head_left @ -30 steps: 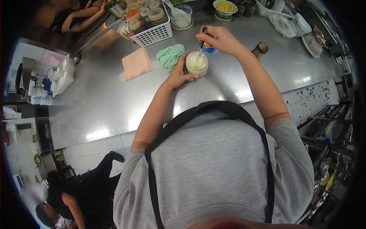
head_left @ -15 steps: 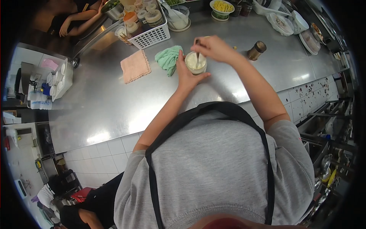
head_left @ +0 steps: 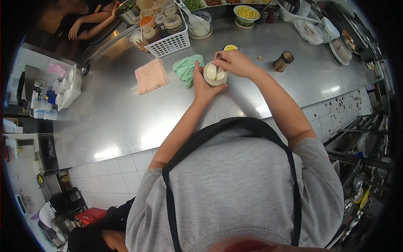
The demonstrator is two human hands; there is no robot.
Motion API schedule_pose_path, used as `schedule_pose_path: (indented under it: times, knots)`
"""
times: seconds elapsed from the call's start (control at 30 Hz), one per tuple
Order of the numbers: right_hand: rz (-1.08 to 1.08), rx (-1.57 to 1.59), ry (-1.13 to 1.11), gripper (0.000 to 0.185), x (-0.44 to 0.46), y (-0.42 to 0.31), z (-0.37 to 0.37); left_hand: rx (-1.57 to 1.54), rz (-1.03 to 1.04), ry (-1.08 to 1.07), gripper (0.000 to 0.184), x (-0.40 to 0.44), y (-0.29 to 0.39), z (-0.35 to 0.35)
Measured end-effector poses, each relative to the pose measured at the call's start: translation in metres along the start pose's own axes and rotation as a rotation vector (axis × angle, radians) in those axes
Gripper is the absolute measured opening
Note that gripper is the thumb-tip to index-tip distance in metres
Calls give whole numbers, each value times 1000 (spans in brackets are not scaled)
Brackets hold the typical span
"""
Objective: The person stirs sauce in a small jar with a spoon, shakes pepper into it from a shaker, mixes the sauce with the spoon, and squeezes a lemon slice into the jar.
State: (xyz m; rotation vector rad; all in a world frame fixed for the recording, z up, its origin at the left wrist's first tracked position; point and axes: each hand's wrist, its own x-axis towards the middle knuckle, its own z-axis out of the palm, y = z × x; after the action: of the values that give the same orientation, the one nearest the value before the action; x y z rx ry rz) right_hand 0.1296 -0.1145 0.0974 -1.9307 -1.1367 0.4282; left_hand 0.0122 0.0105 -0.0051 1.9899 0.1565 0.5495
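Observation:
My left hand [head_left: 204, 91] is curved round a clear jar [head_left: 215, 82] of creamy white contents on the steel counter. A spoon [head_left: 217, 71] dips into the jar, its handle gripped by the closed fingers of my right hand [head_left: 236, 63]. The creamy surface looks uneven around the spoon. Just left of the jar lies a crumpled green cloth [head_left: 187, 70]. Behind my right hand a round yellow item [head_left: 230, 48] with a blue edge shows in part.
A flat peach cloth [head_left: 151, 76] lies to the left. Behind it stands a white basket [head_left: 171, 45] of bottles and jars. A brown-capped shaker [head_left: 283, 61] is on the right, and a bowl of yellow food [head_left: 246, 13] at the back. Another person's arms [head_left: 90, 26] show top left.
My right hand has come down closer to the jar, and the spoon has shifted within the creamy contents. More of the yellow item behind the hand now shows. My left hand stays round the jar.

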Motion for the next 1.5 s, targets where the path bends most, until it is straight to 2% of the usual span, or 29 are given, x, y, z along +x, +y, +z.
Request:
schedule_pose_path:
  times: [0.03,0.07,0.1,0.17,0.23,0.27,0.3,0.37,0.4,0.43,0.5,0.53,0.63,0.73,0.9,0.97,1.0,1.07,1.13,1.17,1.23,1.27,1.4,1.47,1.5]
  knots:
    - [-57,-5,14,33,0,-10,-8,-10,-45,-30,134,2,2,-1]
    - [-56,-3,14,33,0,-18,-18,-230,-56,-90,132,6,-6,-4]
    - [3,0,72,30,1,-26,-30,-230,-54,-90,132,7,-2,-13]
    - [63,4,134,26,1,-30,-35,-409,-113,-236,129,10,4,-25]
    - [109,66,124,26,0,-27,-30,-341,-36,-162,128,8,1,-14]
    - [32,148,144,26,0,-10,-11,-271,40,-85,128,7,-1,-9]
    - [23,141,146,26,1,0,-4,-271,49,-81,128,9,-2,-4]
    - [-2,15,21,33,-1,10,4,1,-42,-16,131,5,-2,2]
    - [23,-45,-27,25,-1,-10,-8,-83,-104,-66,131,6,8,-4]
    - [13,-50,-26,25,2,-20,-18,-81,-97,-59,131,9,6,-9]
    - [61,3,80,24,4,-33,-33,-346,-87,-186,129,13,5,-21]
    - [32,11,123,24,5,-37,-38,-374,-103,-235,128,14,5,-25]
    - [-38,36,93,30,6,-15,-13,-392,-108,-280,130,16,0,-28]
    - [-9,-42,31,30,3,9,8,-401,-151,-301,131,19,-2,-29]
    - [85,46,53,23,7,-25,-31,-346,-204,-396,131,29,12,-38]
    - [8,13,1,24,5,-27,-30,-338,-214,-435,131,32,13,-40]
    - [-97,-149,-14,26,4,-17,-19,-325,-206,-471,130,34,10,-40]
    - [-53,-109,-45,26,1,-11,-9,-316,-199,-512,130,34,6,-37]
    - [-32,-103,-53,25,-4,-17,-12,-379,-164,-394,129,25,2,-30]
    - [-24,-96,-53,25,-3,-23,-19,-379,-173,-400,129,18,-1,-26]
    - [-12,-20,80,26,4,-32,-38,-276,15,-112,129,3,-3,-8]
    - [-22,-41,123,26,4,-40,-44,-134,16,-10,129,-4,3,-1]
    - [26,-45,-12,31,7,-10,-11,23,-56,58,130,-3,12,8]
    - [38,-76,-16,32,8,-1,-8,-217,-87,-64,128,6,7,-2]
    - [51,-101,-22,34,9,2,-7,-217,-93,-65,128,8,5,-5]
